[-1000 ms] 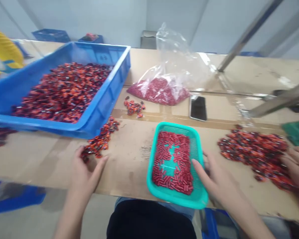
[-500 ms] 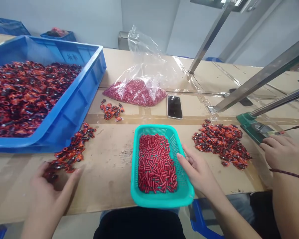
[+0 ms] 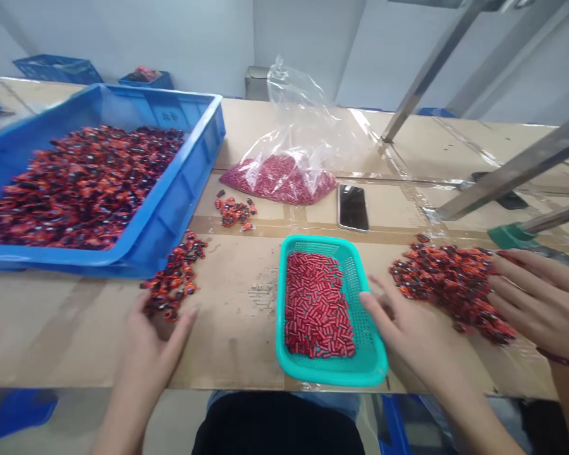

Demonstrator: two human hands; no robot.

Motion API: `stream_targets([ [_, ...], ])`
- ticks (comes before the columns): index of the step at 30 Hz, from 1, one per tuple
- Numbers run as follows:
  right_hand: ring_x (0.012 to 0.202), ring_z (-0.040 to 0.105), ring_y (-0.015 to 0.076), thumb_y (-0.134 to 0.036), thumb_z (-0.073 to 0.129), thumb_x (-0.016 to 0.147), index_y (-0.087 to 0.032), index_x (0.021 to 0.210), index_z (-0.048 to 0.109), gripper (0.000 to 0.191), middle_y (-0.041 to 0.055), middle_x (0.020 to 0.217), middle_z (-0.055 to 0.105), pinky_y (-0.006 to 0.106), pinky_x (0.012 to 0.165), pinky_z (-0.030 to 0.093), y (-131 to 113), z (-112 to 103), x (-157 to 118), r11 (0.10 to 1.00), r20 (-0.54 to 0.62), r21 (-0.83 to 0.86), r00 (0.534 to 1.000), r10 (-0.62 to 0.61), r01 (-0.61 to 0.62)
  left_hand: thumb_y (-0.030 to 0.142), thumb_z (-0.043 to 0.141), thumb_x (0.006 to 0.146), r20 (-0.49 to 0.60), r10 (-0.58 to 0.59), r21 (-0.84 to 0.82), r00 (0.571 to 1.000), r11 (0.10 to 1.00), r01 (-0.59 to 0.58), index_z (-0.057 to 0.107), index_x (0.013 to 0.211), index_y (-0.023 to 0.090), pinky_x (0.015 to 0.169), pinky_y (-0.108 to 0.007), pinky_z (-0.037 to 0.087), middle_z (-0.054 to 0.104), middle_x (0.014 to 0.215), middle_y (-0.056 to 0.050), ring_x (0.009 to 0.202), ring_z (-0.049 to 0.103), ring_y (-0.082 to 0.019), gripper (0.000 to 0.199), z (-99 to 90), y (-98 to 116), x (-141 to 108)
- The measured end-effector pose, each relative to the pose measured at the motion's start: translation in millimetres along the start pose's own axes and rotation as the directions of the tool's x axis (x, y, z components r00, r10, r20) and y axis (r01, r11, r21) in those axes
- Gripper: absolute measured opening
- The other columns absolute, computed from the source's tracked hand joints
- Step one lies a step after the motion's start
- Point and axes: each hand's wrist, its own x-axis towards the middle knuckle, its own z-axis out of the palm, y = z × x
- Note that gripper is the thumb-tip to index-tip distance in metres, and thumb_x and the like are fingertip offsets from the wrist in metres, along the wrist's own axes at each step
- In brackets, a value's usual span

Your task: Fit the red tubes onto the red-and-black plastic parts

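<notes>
My left hand [image 3: 146, 344] lies on the table at the left, thumb and fingers spread around the near end of a small heap of orange-and-black parts [image 3: 177, 272]. Its fingertips touch the heap, and nothing is gripped. At the middle stands a green plastic basket [image 3: 332, 374] with many short dark-red tubes [image 3: 315, 309] in it. My right hand [image 3: 403, 328] is at the basket's right side, the thumb over the rim and the fingers outside, partly hidden.
A large blue crate [image 3: 203, 145] of orange-and-black parts stands left. Behind are a clear bag [image 3: 284, 177] of red pieces, a few loose parts [image 3: 234, 212] and a phone [image 3: 353, 208]. Right are a parts pile [image 3: 436, 272], metal posts [image 3: 502, 183] and a co-worker's hand [image 3: 540, 297].
The view has swung left. My left hand has slid forward and right along the heap, pushing its near end together. The co-worker's hand has moved from the green tool base onto the right pile.
</notes>
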Motion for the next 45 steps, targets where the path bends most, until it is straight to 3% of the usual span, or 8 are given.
stream_targets([
  [4,0.085,0.069,0.028,-0.062,0.053,0.1,-0.02,0.128,0.068,0.052,0.011,0.102,0.074,0.039,0.073,0.052,-30,-13,25,0.92,-0.101,-0.243,0.935,-0.34,0.308,0.07,0.062,0.09,0.008,0.069,0.079,0.998,0.994,-0.069,0.041,0.147,0.008,0.114,-0.068,0.047,0.055,0.142,-0.029,0.134,0.057,-0.047,0.088,8.3,-2,-17],
  [7,0.094,0.071,0.027,-0.039,0.044,0.109,-0.019,0.117,0.069,0.033,0.012,0.107,0.075,0.041,0.081,0.055,-80,14,45,0.682,0.181,-0.216,0.715,-0.675,0.699,0.066,0.061,0.093,-0.04,0.075,0.137,0.996,0.988,-0.069,0.04,0.148,0.011,0.117,-0.067,0.044,0.05,0.148,-0.029,0.141,0.051,-0.045,0.081,12.0,-1,-23],
  [11,0.105,0.07,0.0243,-0.027,0.05,0.107,-0.016,0.116,0.069,0.024,0.0103,0.11,0.075,0.041,0.093,0.058,-152,105,61,0.454,0.456,-0.056,0.427,-0.781,0.889,0.064,0.071,0.087,-0.116,0.042,0.196,0.992,0.98,-0.019,0.034,0.151,0.009,0.118,-0.071,0.039,0.039,0.155,-0.033,0.151,0.037,-0.049,0.092,15.2,-5,-21],
  [16,0.125,0.063,0.0278,-0.034,0.068,0.102,-0.015,0.13,0.065,0.033,0.0116,0.136,0.064,0.052,0.106,0.054,-201,215,86,0.459,0.49,-0.128,0.459,-0.741,0.879,0.061,0.079,0.078,-0.129,0.019,0.199,0.992,0.98,0.007,0.028,0.155,0.011,0.118,-0.072,0.038,0.038,0.158,-0.033,0.152,0.035,-0.052,0.105,16.4,-15,-7],
  [21,0.122,0.064,0.0274,-0.038,0.067,0.103,-0.016,0.133,0.063,0.038,0.0119,0.138,0.062,0.051,0.102,0.057,-202,244,88,0.478,0.53,-0.171,0.489,-0.692,0.861,0.061,0.071,0.084,-0.091,0.046,0.152,0.995,0.988,-0.032,0.034,0.153,0.008,0.114,-0.074,0.04,0.049,0.147,-0.032,0.141,0.048,-0.053,0.095,17.7,-17,2],
  [34,0.12,0.065,0.0289,-0.031,0.075,0.095,-0.01,0.116,0.068,0.031,0.0146,0.124,0.069,0.05,0.106,0.055,-178,192,44,0.371,0.635,-0.014,0.294,-0.714,0.929,0.043,0.064,0.095,0.02,0.202,0.107,0.979,0.973,-0.203,0.028,0.157,0.014,0.112,-0.071,0.045,0.046,0.153,-0.027,0.143,0.047,-0.048,0.077,14.2,12,-28],
  [40,0.121,0.065,0.0225,-0.025,0.046,0.109,-0.015,0.126,0.062,0.026,0.012,0.127,0.07,0.041,0.106,0.055,-161,70,64,0.465,0.379,-0.151,0.485,-0.788,0.872,0.036,0.071,0.099,-0.104,0.346,0.006,0.933,0.938,-0.347,0.042,0.148,0.015,0.119,-0.055,0.042,0.048,0.153,-0.024,0.146,0.046,-0.036,0.06,-5.1,41,-18],
  [45,0.085,0.072,0.0223,-0.021,0.046,0.107,-0.018,0.105,0.067,0.021,0.0075,0.096,0.075,0.038,0.076,0.058,-88,1,49,0.524,0.3,-0.366,0.631,-0.716,0.769,0.013,0.058,0.104,0.076,0.556,-0.173,0.828,0.825,-0.538,0.058,0.12,0.018,0.108,-0.035,0.046,0.068,0.122,-0.009,0.12,0.062,-0.02,0.017,-5.8,75,-7],
])
